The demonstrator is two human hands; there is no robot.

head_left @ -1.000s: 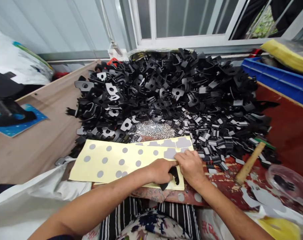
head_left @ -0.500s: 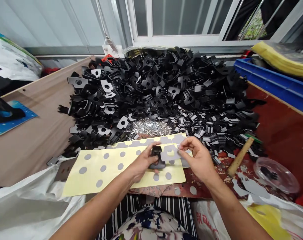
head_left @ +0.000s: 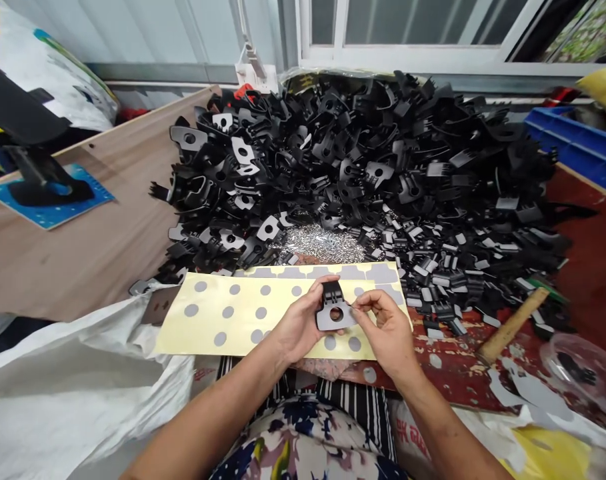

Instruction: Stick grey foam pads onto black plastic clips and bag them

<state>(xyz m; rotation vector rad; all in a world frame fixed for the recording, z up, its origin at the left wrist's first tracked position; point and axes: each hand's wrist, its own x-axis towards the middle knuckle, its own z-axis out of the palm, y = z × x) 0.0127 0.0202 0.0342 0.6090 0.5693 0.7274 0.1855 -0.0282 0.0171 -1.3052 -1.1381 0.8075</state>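
Observation:
My left hand (head_left: 303,319) is closed round a black plastic clip (head_left: 332,291), holding it above the yellow sticker sheet (head_left: 183,333). A grey adhesive pad (head_left: 327,321) with a round hole lies over the clip's flat face, and the two holes roughly line up. The thumb and forefinger of my right hand (head_left: 385,328) pinch at the pad's right edge. Whether that edge is stuck down is too small to tell. Rows of grey dots cover the yellow sheet, and a second sheet with grey cut shapes (head_left: 380,271) lies partly beneath it.
A big heap of black plastic clips (head_left: 333,160) fills the back of the table. In front of it lie small shiny metal pieces (head_left: 323,243). At right are a wooden handle (head_left: 513,325), a clear plastic bowl (head_left: 585,373) and a blue crate (head_left: 577,143).
The grey pad, held beside the clip before, now lies over its flat face. My right hand has come closer to my left, and the clip's face has turned toward me. The view has shifted left.

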